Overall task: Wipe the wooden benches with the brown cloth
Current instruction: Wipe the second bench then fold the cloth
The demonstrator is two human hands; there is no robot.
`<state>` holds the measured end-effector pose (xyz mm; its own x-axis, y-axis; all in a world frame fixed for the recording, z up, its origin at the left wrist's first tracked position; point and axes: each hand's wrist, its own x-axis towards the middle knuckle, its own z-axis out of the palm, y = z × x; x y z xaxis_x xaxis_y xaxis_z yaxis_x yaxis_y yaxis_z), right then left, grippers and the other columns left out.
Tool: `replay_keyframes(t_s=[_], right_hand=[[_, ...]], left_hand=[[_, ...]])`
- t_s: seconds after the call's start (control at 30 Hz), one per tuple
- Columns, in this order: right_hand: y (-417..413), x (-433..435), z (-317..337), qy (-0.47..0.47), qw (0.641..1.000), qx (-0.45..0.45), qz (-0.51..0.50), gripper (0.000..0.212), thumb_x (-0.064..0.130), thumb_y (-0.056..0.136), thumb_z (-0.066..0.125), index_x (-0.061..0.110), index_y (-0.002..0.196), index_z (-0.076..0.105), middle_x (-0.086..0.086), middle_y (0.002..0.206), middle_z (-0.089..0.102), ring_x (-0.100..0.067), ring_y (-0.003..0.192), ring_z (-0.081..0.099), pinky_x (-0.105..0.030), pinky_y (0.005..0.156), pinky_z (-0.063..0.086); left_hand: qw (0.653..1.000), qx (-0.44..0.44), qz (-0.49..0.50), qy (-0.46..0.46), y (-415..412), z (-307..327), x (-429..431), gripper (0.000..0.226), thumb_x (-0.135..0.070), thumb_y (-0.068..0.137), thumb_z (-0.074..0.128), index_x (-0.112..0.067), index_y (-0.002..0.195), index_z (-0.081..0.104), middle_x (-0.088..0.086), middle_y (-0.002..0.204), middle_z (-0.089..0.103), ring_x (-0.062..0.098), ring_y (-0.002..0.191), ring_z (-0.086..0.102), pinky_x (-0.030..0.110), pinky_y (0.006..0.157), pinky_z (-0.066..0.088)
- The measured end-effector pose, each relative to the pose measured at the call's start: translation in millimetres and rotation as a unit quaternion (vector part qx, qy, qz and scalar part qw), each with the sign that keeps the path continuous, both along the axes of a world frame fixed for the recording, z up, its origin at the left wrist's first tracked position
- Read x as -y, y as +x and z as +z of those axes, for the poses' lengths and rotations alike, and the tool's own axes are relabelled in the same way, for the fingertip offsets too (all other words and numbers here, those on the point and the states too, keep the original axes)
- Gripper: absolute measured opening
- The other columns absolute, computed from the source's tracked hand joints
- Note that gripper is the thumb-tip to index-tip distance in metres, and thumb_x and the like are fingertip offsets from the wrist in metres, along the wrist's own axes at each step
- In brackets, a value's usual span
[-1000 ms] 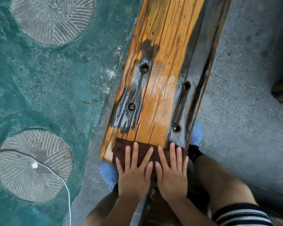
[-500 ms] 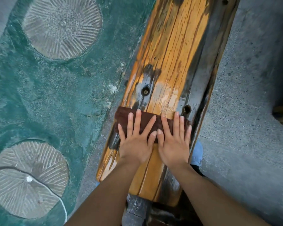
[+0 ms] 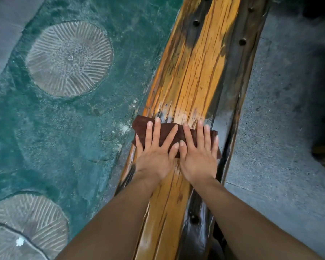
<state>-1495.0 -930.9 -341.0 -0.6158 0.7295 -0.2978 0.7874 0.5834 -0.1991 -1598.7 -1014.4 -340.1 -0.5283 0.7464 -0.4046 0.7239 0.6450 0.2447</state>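
Setting: outdoor public seating area.
Evidence: weathered wooden bench; grey concrete paving; teal ground with grooved stone discs.

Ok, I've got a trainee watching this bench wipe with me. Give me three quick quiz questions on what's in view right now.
1. True or false: both hands press flat on the brown cloth.
2. Which side of the wooden bench has the teal ground: A) the person's left, B) the person's right?
3. Fill in: the cloth lies ____ the bench's width.

Key:
1. True: left hand and right hand lie side by side, fingers spread.
2. A.
3. Across.
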Motion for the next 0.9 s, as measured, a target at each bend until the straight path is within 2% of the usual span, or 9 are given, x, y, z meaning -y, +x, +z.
replay_keyframes(t_s=[0.17,0.3,0.43,0.5,0.57,0.63,0.7,0.83,0.9], right_hand=[[-21.8,-34.3,-0.2,0.007,1.0,0.0,0.018,0.052,0.046,0.099,0.005,0.039,0.146,-0.017,0.001,0.153,-0.028,-0.015,0.139,-0.032,-0.042,0.112,-0.023],[-36.2,-57.8,-0.7,-0.009,1.0,0.0,0.016,0.052,0.048,0.097,0.001,0.041,0.143,-0.023,0.003,0.15,-0.035,-0.013,0.135,-0.039,-0.04,0.109,-0.028],[-43.7,-74.4,0.9,-0.015,1.0,-0.003,0.025,0.051,0.048,0.099,0.003,0.043,0.141,-0.024,0.005,0.148,-0.037,-0.012,0.132,-0.041,-0.04,0.109,-0.028],[-43.2,-75.0,0.9,-0.008,1.0,-0.001,0.026,0.051,0.048,0.099,0.003,0.043,0.141,-0.026,0.005,0.147,-0.039,-0.013,0.131,-0.043,-0.041,0.109,-0.028],[-42.2,-71.6,0.3,-0.005,1.0,-0.001,0.018,0.051,0.049,0.098,0.001,0.044,0.14,-0.029,0.005,0.146,-0.041,-0.014,0.13,-0.045,-0.042,0.108,-0.029],[-36.8,-66.6,1.8,0.001,1.0,-0.004,0.007,0.051,0.049,0.098,0.0,0.044,0.14,-0.029,0.005,0.146,-0.042,-0.015,0.13,-0.045,-0.042,0.108,-0.029],[-30.3,-60.5,0.6,-0.003,1.0,0.0,0.007,0.052,0.049,0.097,-0.002,0.043,0.141,-0.029,0.005,0.146,-0.041,-0.017,0.133,-0.042,-0.042,0.109,-0.027],[-7.1,-37.4,4.2,-0.006,1.0,0.012,-0.013,0.052,0.051,0.093,-0.009,0.043,0.137,-0.035,0.004,0.147,-0.041,-0.017,0.135,-0.04,-0.043,0.111,-0.024],[8.2,-22.1,3.4,-0.005,1.0,0.018,-0.024,0.052,0.05,0.092,-0.012,0.042,0.137,-0.036,0.003,0.148,-0.039,-0.016,0.134,-0.041,-0.043,0.111,-0.025]], left_hand=[[1.0,0.002,-0.017,0.005,-26.8,0.6,-30.7,0.05,-0.06,0.094,0.001,-0.056,0.13,-0.033,-0.008,0.135,-0.055,0.015,0.131,-0.045,0.049,0.109,-0.019],[1.0,0.01,-0.029,-0.004,-45.3,3.3,-56.3,0.051,-0.061,0.095,0.002,-0.054,0.139,-0.023,-0.005,0.141,-0.049,0.014,0.128,-0.047,0.047,0.108,-0.023],[1.0,-0.018,-0.019,-0.016,-46.7,5.1,-69.3,0.05,-0.059,0.095,-0.001,-0.053,0.137,-0.027,0.001,0.14,-0.05,0.019,0.125,-0.049,0.05,0.104,-0.03],[0.999,-0.045,0.001,0.001,-40.1,5.2,-69.1,0.05,-0.059,0.093,-0.003,-0.053,0.137,-0.025,0.006,0.141,-0.048,0.025,0.13,-0.045,0.053,0.105,-0.029],[0.997,-0.068,0.021,0.017,-32.5,6.4,-66.6,0.051,-0.058,0.092,-0.003,-0.052,0.14,-0.019,0.01,0.149,-0.038,0.032,0.138,-0.034,0.053,0.11,-0.023],[0.998,-0.056,0.025,0.026,-26.3,9.2,-64.3,0.052,-0.056,0.094,0.003,-0.051,0.143,-0.012,0.011,0.156,-0.025,0.036,0.143,-0.022,0.052,0.115,-0.013],[0.998,-0.051,0.015,0.021,-21.9,7.4,-58.3,0.052,-0.055,0.097,0.009,-0.05,0.144,-0.011,0.01,0.158,-0.022,0.037,0.143,-0.021,0.052,0.116,-0.009],[0.997,-0.071,-0.024,0.012,-2.4,9.4,-38.4,0.051,-0.054,0.095,0.0,-0.048,0.141,-0.021,0.006,0.154,-0.029,0.031,0.138,-0.033,0.049,0.113,-0.018],[0.998,-0.054,-0.028,-0.001,14.8,11.7,-27.2,0.05,-0.055,0.093,-0.007,-0.048,0.138,-0.028,0.006,0.152,-0.034,0.029,0.131,-0.042,0.047,0.109,-0.025]])
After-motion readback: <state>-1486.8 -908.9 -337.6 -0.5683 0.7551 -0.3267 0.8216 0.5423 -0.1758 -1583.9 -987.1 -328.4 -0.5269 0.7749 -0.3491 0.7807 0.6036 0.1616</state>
